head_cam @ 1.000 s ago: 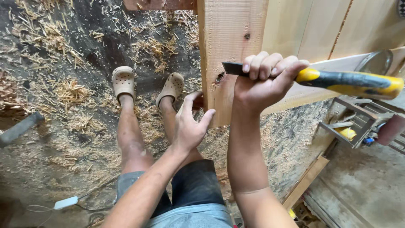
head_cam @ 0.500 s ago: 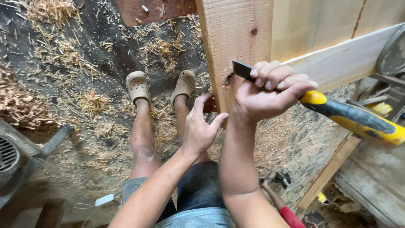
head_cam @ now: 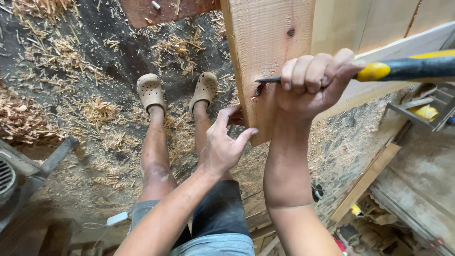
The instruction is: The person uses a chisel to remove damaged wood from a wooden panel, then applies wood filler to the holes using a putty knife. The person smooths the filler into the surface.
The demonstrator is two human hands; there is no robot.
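My right hand (head_cam: 315,83) grips the blade of a chisel with a yellow-and-black handle (head_cam: 407,68), its tip pressed into a dark knot hole (head_cam: 259,89) near the edge of a pale wooden plank (head_cam: 270,42). My left hand (head_cam: 225,142) is spread against the lower edge of that plank, thumb and fingers touching the wood. Below, my bare legs and tan clogs (head_cam: 150,90) stand on the floor.
Wood shavings (head_cam: 99,111) cover the dark floor. More pale boards (head_cam: 379,23) lie to the right. A metal tool with yellow parts (head_cam: 422,111) sits at the right edge, a grey machine (head_cam: 14,175) at the left, and a white cable plug (head_cam: 116,218) lies near my leg.
The chisel has levelled out and its tip has moved into the knot hole. My left hand stays on the plank's edge. The camera has moved closer.
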